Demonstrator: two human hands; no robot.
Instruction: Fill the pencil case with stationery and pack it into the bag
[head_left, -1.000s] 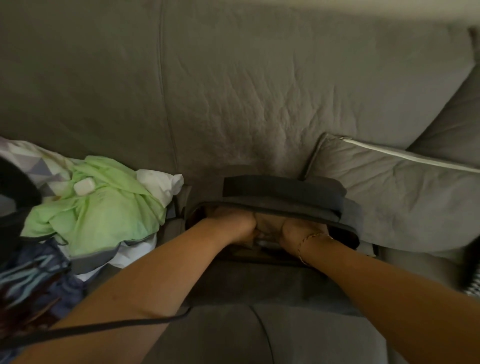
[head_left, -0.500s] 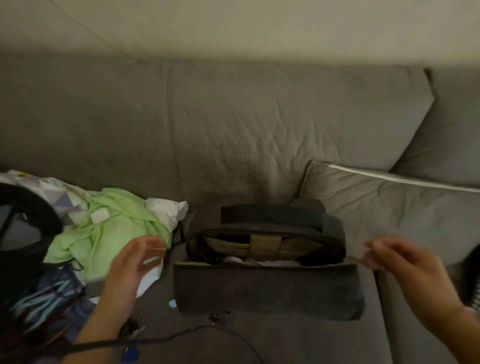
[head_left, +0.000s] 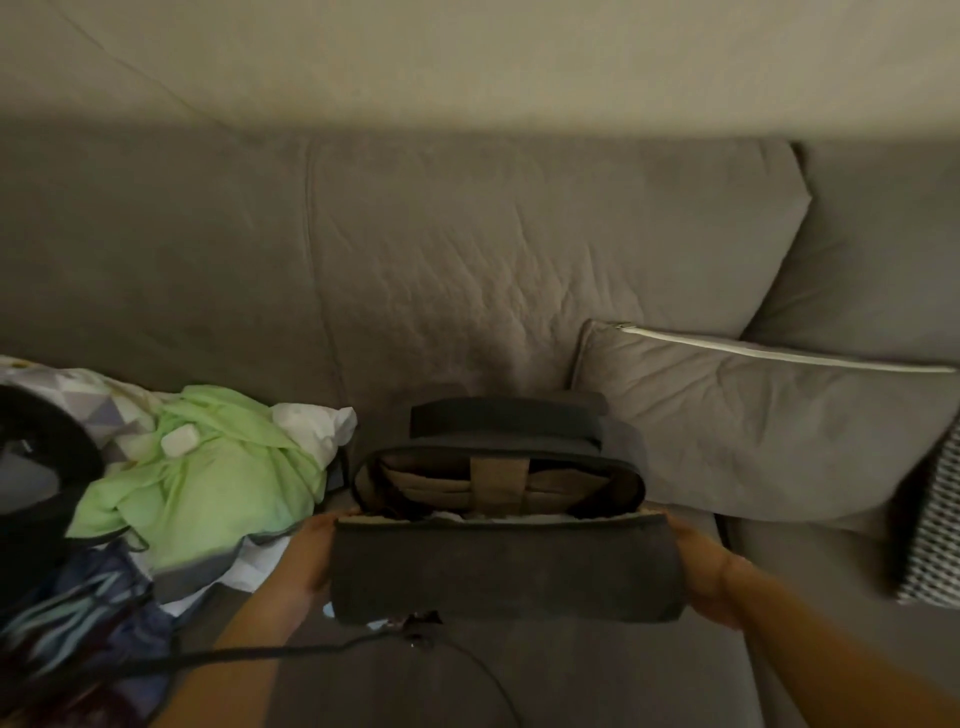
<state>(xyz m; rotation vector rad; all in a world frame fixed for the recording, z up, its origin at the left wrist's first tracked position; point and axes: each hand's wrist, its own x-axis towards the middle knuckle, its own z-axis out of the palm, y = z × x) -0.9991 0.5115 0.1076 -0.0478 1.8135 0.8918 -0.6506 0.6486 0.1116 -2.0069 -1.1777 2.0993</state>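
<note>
Dark grey fabric: the bag (head_left: 501, 569) stands on the sofa seat (head_left: 597, 675) with its top open.
Left grip: the left hand (head_left: 311, 551) lies flat against the bag's left end, fingers wrapped behind the edge; how tightly it closes cannot be told.
Right grip: the right hand (head_left: 698, 571) presses the bag's right end, palm against the fabric; the fingertips are hidden behind the bag.
Between the grips: the bag's front panel spans from one hand to the other, touching both.
Beyond the grips: the bag mouth shows a tan lining (head_left: 415, 480) with a tan strap (head_left: 500, 483) running down its middle; pale contents lie low inside, too dim to identify.
Pencil case: cannot be told apart from the contents in the bag.
Behind the bag: a folded dark flap (head_left: 506, 418) rests against the sofa backrest (head_left: 467, 260).
Outboard of the left grip: a light green cloth (head_left: 218, 478) lies heaped on white and patterned fabric, a small white block (head_left: 178, 440) on top of it.
Outboard of the right grip: a grey cushion (head_left: 753, 415) with a white zip edge leans near the bag.
Below the grips: a thin dark cord (head_left: 285, 652) crosses the left forearm and curves over the seat.
</note>
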